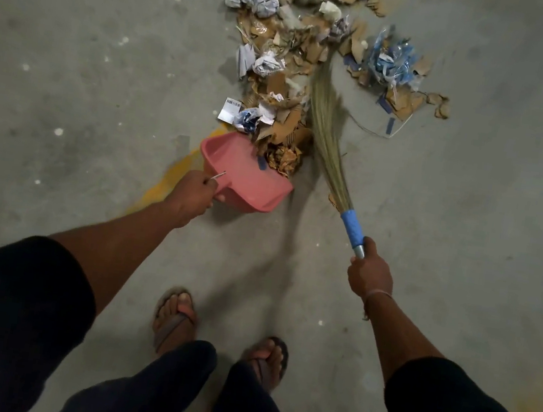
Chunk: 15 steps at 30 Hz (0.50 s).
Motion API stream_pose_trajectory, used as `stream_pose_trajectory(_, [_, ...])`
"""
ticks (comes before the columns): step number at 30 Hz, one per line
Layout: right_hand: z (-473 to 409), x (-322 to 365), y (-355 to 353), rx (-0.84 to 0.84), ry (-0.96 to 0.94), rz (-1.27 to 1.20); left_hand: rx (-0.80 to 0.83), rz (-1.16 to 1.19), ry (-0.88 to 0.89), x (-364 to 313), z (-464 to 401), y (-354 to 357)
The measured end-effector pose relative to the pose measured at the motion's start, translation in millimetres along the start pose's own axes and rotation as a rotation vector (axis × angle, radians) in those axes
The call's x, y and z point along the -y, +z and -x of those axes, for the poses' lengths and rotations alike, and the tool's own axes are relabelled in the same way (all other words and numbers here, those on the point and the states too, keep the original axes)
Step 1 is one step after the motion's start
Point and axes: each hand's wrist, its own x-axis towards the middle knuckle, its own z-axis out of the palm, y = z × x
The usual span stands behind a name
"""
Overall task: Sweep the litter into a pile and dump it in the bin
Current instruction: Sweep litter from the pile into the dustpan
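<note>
A long pile of litter (288, 69), torn cardboard, crumpled paper and plastic, lies on the concrete floor ahead of me. My left hand (193, 195) grips the handle of a pink dustpan (249, 177) whose open mouth sits at the near end of the pile, with a few scraps on its lip. My right hand (370, 274) grips the blue and metal handle of a grass broom (326, 116). Its bristles lie along the right side of the pile, blurred. A second clump of blue plastic and cardboard (394, 73) lies to the right of the broom. No bin is in view.
A yellow painted mark (170, 178) runs on the floor beside the dustpan. A thin cord (376, 129) trails from the right clump. My two feet in sandals (175, 321) stand behind the dustpan. Bare concrete spreads to the left and right.
</note>
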Motion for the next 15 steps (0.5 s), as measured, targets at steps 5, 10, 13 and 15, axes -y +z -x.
stream_pose_trajectory(5, [17,-21,10,0.088,-0.057,-0.012,0.006,0.000,-0.010,-13,-15,7])
stream_pose_trajectory(10, [45,-43,21,0.128,-0.098,-0.044,0.028,0.013,-0.027,-21,-11,13])
stream_pose_trajectory(13, [63,-54,25,0.140,-0.114,-0.069,0.054,0.037,-0.040,-21,-5,10])
stream_pose_trajectory(15, [75,-58,26,0.120,-0.111,-0.097,0.063,0.060,-0.052,-19,-3,8])
